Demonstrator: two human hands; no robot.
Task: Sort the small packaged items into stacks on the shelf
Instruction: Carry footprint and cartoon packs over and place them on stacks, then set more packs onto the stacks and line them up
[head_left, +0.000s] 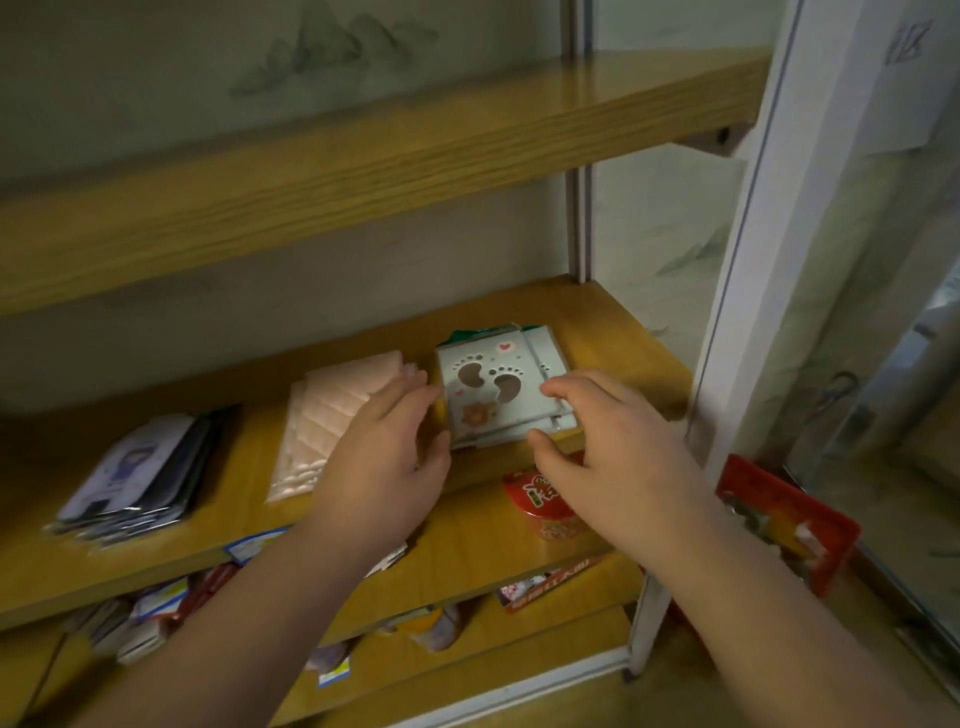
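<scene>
Left hand (384, 447) and right hand (597, 431) spread loosely around footprint-packet stack (498, 389) at frame centre, gripping nothing; uneven squeeze likely to skew or topple

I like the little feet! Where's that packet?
In the head view, the footprint packet tops the rightmost stack on the middle shelf, right of the pink packets, between both hands.

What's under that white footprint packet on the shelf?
Under the footprint packet, more white packets fan out right and front, with a green edge peeking out behind. How many lie in the stack is hidden.
</scene>
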